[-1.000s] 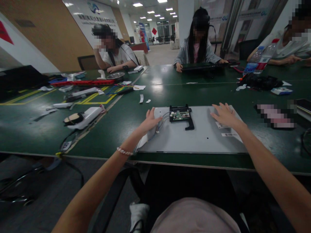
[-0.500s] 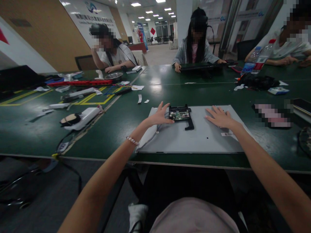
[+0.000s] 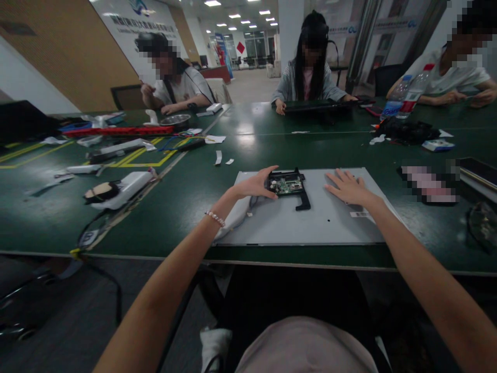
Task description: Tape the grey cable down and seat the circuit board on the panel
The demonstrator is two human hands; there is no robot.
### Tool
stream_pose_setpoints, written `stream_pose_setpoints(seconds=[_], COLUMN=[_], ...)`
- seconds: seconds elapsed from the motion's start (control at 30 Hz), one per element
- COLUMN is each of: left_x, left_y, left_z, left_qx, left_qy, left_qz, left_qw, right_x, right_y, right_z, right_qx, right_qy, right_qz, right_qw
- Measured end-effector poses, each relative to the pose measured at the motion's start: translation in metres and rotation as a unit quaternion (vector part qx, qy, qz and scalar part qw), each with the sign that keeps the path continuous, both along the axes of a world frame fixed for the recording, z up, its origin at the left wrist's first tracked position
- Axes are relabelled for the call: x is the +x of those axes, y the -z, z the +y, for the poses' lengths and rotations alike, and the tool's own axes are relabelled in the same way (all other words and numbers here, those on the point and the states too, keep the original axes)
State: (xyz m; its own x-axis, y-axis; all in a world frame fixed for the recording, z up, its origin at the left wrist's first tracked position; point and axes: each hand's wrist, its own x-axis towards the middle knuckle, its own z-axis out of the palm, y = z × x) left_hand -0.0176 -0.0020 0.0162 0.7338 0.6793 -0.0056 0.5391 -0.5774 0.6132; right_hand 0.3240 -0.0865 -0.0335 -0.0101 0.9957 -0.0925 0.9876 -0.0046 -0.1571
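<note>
Two bare hands are at a flat grey panel (image 3: 295,228), which lies on the green table (image 3: 174,223) at the centre of the frame. Left of centre, the left hand (image 3: 253,185) has its thumb and fingers parted around the left end of a black bracket (image 3: 304,201); whether it grips the bracket, I cannot tell. A green circuit board (image 3: 288,185) sits in that bracket, on the upper middle of the panel. Wires (image 3: 253,203) run below the left hand, over the panel's left side. Right of centre, the right hand (image 3: 351,189) is open, fingers spread over the panel, just above a barcode label (image 3: 359,214). A smartphone (image 3: 427,184) lies farther right, and two plastic bottles (image 3: 417,96) stand in the upper right.
</note>
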Motion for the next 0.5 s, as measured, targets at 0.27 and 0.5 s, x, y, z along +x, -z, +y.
stream_pose_setpoints(seconds=[0.27,0.5], left_x=[0.018,0.017], left_y=[0.007,0.011], left_z=[-0.035,-0.042], left_qx=[0.015,-0.017], left_qy=[0.032,0.04], left_qz=[-0.001,-0.006], left_qw=[0.999,0.999], right_x=[-0.003,-0.005], right_y=[-0.005,-0.01], right_z=[-0.003,-0.007], right_qx=[-0.012,-0.013], right_qy=[0.001,-0.001], right_qz=[0.001,0.008], right_qw=[1.0,1.0])
